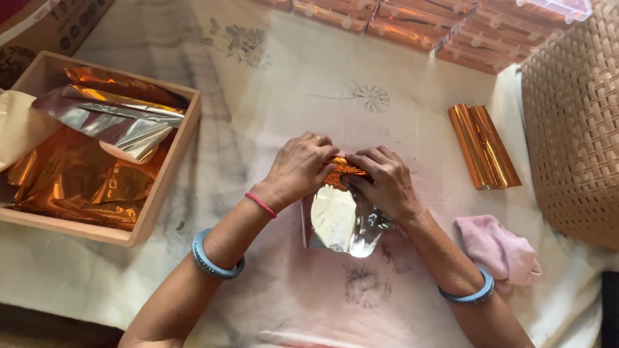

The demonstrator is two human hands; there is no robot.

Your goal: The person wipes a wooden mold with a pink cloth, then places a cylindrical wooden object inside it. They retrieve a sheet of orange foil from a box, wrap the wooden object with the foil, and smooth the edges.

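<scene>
Open cloth-covered table [290,96] lies ahead of the left hand [300,169] and right hand [383,180], which meet over a crumpled foil sheet [342,219], and bare cloth also runs between the forearms toward the near edge. Leftward passage is bounded by a wooden tray [169,169] heaped with foil. Rightward, two orange foil rolls [485,147], a pink cloth [498,248] and a woven basket [574,129] narrow the way; plastic boxes [412,22] line the far edge.
</scene>
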